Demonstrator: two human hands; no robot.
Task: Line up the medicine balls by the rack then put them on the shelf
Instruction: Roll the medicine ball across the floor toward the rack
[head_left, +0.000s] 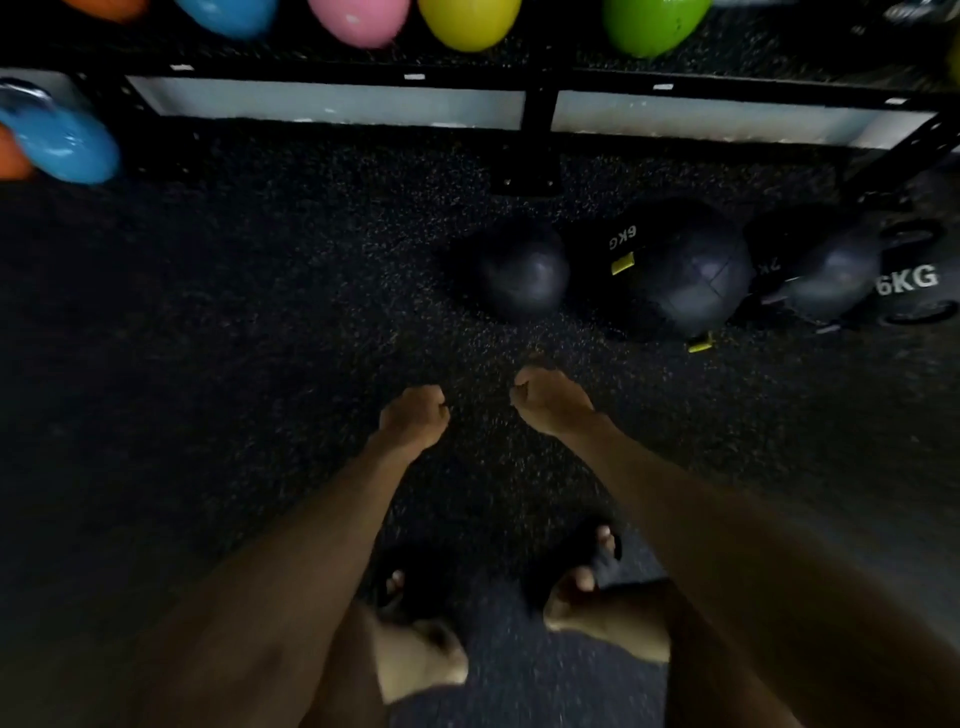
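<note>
Medicine balls (675, 270) in a row on the dark speckled floor (260, 322), right of centre in the head view, just in front of the black rack (540, 98) and near its middle foot. From left to right: plain dark ball (524, 270); larger ball marked 6KG (680, 280) with a yellow tag, pressed close against the plain one; ball marked 2K (826, 280); at the right edge a grip ball marked 6KG (914, 286), partly cut off. None on the shelf. Along the top of the rack, rounded weights in blue (228, 15), pink (358, 21), yellow (467, 23) and green (654, 23); at far left a blue kettlebell (62, 145) with something orange behind it. Nearer the camera, both bare arms stretched forward over the floor, well short of the balls. Left hand (415, 415) clenched, fingers curled under, grasping nothing. Right hand (550, 400) likewise clenched and empty, just beside the left, not touching. Below, two feet in dark sandals (597, 551), blurred.
</note>
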